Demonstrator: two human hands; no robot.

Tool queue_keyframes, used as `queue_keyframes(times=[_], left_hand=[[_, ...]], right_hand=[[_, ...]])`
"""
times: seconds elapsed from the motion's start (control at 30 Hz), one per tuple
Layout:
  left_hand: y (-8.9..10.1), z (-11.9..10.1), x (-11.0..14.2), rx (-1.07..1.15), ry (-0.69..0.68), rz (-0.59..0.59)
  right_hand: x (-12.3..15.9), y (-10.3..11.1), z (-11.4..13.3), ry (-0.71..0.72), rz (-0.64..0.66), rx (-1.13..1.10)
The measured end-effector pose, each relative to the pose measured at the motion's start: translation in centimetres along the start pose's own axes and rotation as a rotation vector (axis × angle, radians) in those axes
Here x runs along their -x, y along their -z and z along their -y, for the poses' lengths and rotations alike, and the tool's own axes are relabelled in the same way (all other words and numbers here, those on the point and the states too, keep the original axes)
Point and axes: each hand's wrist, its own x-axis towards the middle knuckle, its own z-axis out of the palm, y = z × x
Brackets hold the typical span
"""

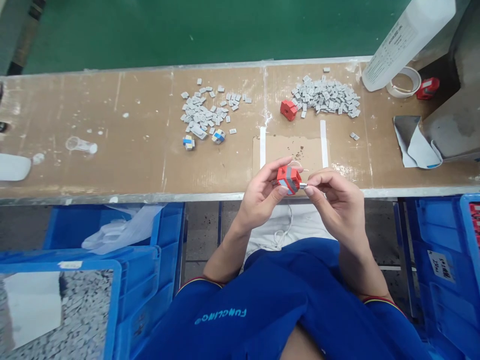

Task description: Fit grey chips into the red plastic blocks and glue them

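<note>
Over the front edge of the bench, my left hand (262, 195) is closed around a small red and grey plastic part (289, 179). My right hand (333, 197) pinches a thin silver-coloured piece (303, 185) between thumb and fingers. Its tip meets the right side of the red part; whether it goes in cannot be made out. Beyond my hands, a similar red part (288, 110) lies beside a heap of small light-grey pieces (326, 96). Another heap of grey pieces (204, 111) is farther left, with two small blue-banded blocks, one of them a blue and cream block (218, 136), at its near side.
A white bottle (407, 42), a tape roll (404, 82) and another red part (427, 88) stand at the back right. Sandpaper-like sheets (416, 142) lie nearer. Blue crates (137, 295) flank me below the bench (146, 160); the left one holds many grey pieces.
</note>
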Motion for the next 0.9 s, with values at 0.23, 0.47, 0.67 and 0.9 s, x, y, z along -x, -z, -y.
queue_keyframes(times=[0.23,0.47,0.67,0.9], left_hand=[[-0.1,0.3,0.1,0.088,0.146,-0.032],[-0.2,0.5,0.0,0.202,0.236,-0.025],[-0.5,-0.3,-0.2,0.205,0.214,-0.068],[-0.3,-0.1,-0.1,0.161,0.168,-0.056]], right_hand=[[-0.1,-0.4,0.7,-0.16,-0.077,-0.163],[-0.8,-0.2,-0.2,-0.274,-0.071,-0.34],[-0.9,-0.6,-0.2,-0.308,-0.066,-0.352],[-0.8,-1.1,0.0,-0.28,-0.056,-0.264]])
